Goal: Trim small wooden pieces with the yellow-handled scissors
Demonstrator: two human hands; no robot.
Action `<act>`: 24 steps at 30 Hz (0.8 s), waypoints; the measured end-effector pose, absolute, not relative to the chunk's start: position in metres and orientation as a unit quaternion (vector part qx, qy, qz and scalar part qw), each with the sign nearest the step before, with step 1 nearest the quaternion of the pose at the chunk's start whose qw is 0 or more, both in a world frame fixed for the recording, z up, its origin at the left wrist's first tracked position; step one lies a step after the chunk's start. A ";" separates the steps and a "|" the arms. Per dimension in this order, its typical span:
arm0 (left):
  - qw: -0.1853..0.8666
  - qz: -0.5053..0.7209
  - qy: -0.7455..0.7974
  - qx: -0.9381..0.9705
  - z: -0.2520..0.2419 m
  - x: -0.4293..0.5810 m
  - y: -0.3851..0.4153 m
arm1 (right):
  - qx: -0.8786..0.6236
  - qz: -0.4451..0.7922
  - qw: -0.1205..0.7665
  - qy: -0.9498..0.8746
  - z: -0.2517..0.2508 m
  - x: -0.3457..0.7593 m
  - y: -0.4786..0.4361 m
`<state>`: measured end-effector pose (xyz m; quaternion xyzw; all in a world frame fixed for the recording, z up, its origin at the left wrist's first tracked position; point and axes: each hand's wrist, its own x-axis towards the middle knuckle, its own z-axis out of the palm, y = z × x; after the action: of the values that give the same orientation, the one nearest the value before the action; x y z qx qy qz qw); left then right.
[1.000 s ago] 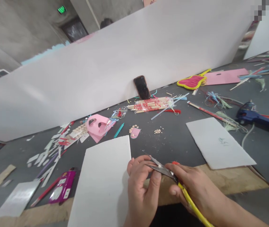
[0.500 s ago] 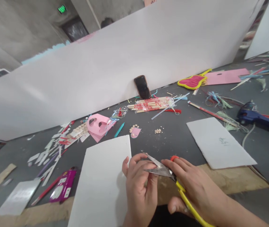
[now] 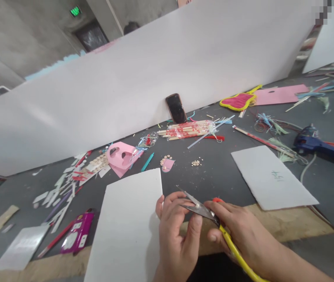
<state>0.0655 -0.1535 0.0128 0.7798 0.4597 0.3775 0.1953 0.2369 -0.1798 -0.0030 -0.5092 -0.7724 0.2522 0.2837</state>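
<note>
My right hand (image 3: 245,229) grips a pair of scissors (image 3: 204,212) with yellow handles, its blades pointing left and slightly apart. My left hand (image 3: 176,237) is curled close around the blade tips, thumb raised beside the lower blade. A tiny pale bit shows between the blades at the left fingertips, too small to name. Left of that hand lies a white board (image 3: 126,219). Just beyond the hands are a small pile of pale round bits (image 3: 196,162) and a small pink piece (image 3: 168,165) edged with similar bits.
A phone (image 3: 176,108) leans on the white partition (image 3: 131,82) behind bagged sticks (image 3: 187,129). Rightward lie a second white board (image 3: 272,178) and a blue glue gun (image 3: 316,145). On the left are a pink cutout (image 3: 123,156), scattered strips (image 3: 60,192) and a purple packet (image 3: 79,232).
The scissor blades have come closer together, and my right thumb has moved up toward the fingers. My left thumb has shifted up beside the lower blade.
</note>
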 end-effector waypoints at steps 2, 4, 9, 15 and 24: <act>0.174 0.380 0.457 0.785 0.013 0.065 -0.153 | -0.505 0.228 0.295 -0.778 -0.003 0.236 -0.179; 0.152 0.386 0.453 0.789 0.013 0.064 -0.152 | -0.498 0.194 0.307 -0.787 -0.002 0.236 -0.179; 0.148 0.384 0.441 0.798 0.014 0.062 -0.152 | -0.496 0.112 0.315 -0.801 0.002 0.237 -0.178; 0.182 0.377 0.442 0.793 0.018 0.063 -0.150 | -0.498 0.130 0.303 -0.802 0.000 0.238 -0.178; 0.324 0.400 0.463 0.722 0.011 0.066 -0.155 | -0.496 0.249 0.261 -0.790 -0.005 0.239 -0.180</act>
<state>0.0658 -0.1546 0.0111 0.7215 0.4627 0.4000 0.3244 0.2386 -0.1802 -0.0045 -0.4957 -0.7900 0.2490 0.2611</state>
